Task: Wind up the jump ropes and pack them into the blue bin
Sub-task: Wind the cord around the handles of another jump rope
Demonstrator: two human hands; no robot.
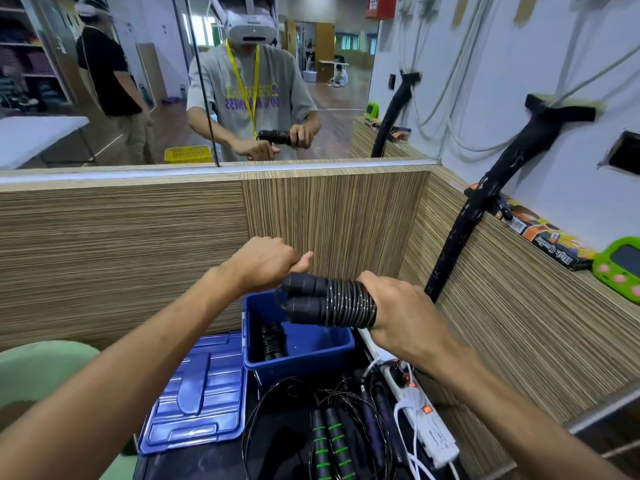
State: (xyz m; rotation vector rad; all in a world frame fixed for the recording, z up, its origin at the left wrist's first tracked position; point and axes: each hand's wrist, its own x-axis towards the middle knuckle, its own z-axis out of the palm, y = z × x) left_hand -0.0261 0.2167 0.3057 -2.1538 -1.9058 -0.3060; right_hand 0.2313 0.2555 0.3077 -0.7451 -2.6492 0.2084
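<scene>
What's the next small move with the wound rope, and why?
Probably tuck the loose end and lower the wound rope into the blue bin. The cord is coiled around both handles, the right hand grips it above the open bin, and the left hand seems to pinch the cord.

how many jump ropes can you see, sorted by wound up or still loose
Wound up: 2, one gripped in the hands as the wound black rope, and one wound rope in the blue bin.
Still loose: at least 2, the green-striped rope and the dark-handled rope.
Total: at least 4
</scene>
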